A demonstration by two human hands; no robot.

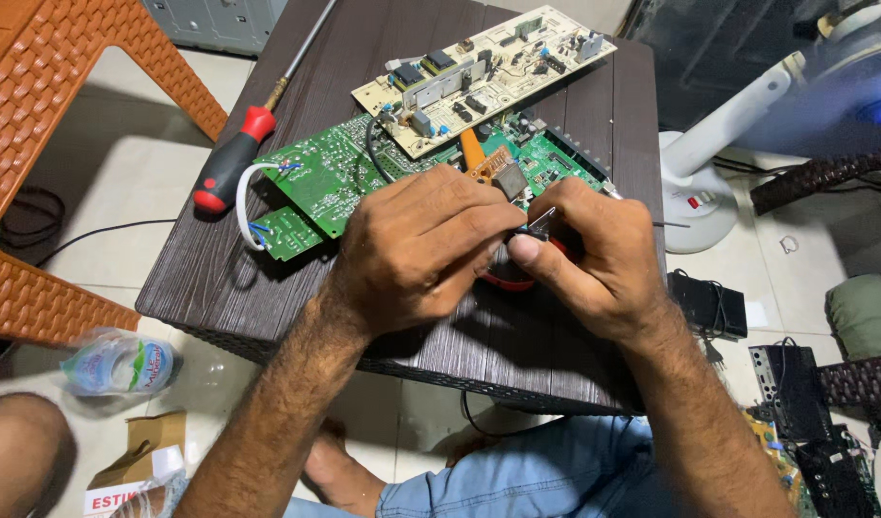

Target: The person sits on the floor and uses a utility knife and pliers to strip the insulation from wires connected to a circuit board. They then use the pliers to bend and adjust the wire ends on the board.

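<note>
My left hand (pixel 416 249) and my right hand (pixel 594 254) meet over the middle of a dark wood-grain table (pixel 220 278). The left hand pinches a small brown circuit piece with a dark square part (pixel 498 176). The right hand is closed around a red-handled tool (pixel 517 280) with a metal tip (pixel 541 223) pointing at that piece. Green circuit boards (pixel 325 177) lie just beyond the hands, with white wires (pixel 244 206) looping off their left edge.
A beige circuit board (pixel 484 72) rests on top of the green boards at the back. A red-and-black screwdriver (pixel 234 158) lies at the table's left. An orange plastic stool (pixel 37 144) stands left, a fan base (pixel 695 192) right, a plastic bottle (pixel 119 364) on the floor.
</note>
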